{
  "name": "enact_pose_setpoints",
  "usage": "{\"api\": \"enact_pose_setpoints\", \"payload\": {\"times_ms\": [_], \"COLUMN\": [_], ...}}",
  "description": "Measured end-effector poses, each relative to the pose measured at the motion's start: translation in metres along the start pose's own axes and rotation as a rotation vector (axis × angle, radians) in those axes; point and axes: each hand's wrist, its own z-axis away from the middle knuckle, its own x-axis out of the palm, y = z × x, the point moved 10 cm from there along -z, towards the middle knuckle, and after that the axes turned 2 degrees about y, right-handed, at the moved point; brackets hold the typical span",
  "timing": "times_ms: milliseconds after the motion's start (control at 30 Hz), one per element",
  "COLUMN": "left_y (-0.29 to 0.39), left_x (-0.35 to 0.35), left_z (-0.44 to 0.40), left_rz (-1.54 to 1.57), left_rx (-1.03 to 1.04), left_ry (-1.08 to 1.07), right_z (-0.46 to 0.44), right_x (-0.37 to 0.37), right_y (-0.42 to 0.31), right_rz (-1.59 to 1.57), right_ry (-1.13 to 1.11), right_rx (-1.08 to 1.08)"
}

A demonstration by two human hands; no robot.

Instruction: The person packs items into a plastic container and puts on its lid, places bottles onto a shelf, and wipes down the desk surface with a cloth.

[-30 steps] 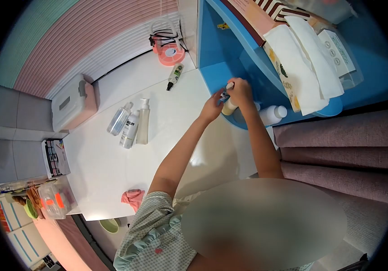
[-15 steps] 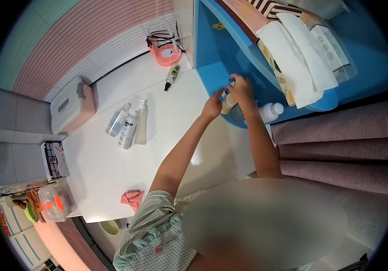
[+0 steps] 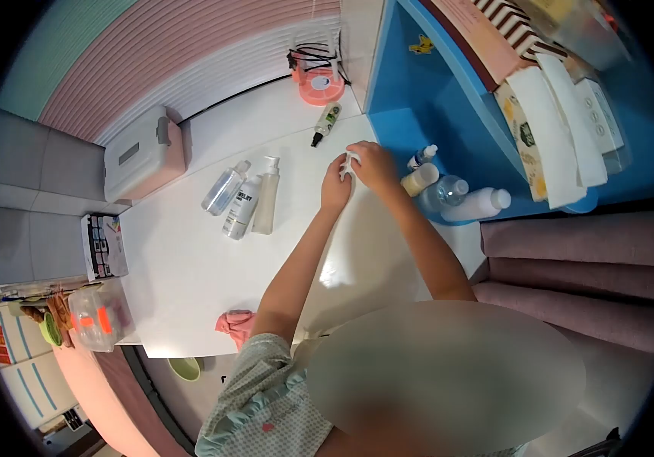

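Note:
My left hand and my right hand meet over the white tabletop, just left of the blue shelf unit. Between their fingers is a small white thing, too small and covered to name; both hands are closed around it. In the shelf, right of my hands, stand a small white bottle with a dark label, a cream-coloured bottle, a clear round bottle and a white bottle. A small spray bottle with a black cap lies above my hands.
Left of my hands lie a clear bottle, a white labelled bottle and a pump bottle. A pink-and-white box, a pink cloth and a pink round stand sit farther out. Tissue packs top the shelf.
Both hands have moved left, out of the blue shelf and over the white tabletop, with a small white thing between them. The shelf's bottles now show uncovered. The camera view has shifted.

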Motion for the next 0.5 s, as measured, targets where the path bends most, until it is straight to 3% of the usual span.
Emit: {"api": "enact_pose_setpoints", "payload": {"times_ms": [367, 500], "left_y": [-0.077, -0.101], "left_x": [-0.03, -0.032], "left_z": [-0.025, -0.042], "left_rz": [0.205, 0.16], "left_rx": [-0.197, -0.162], "left_ry": [0.11, 0.128], "right_z": [-0.044, -0.06], "right_x": [0.084, 0.101], "right_y": [-0.012, -0.01], "right_rz": [0.163, 0.253], "right_ry": [0.063, 0.057], "right_rx": [-0.168, -0.214]}}
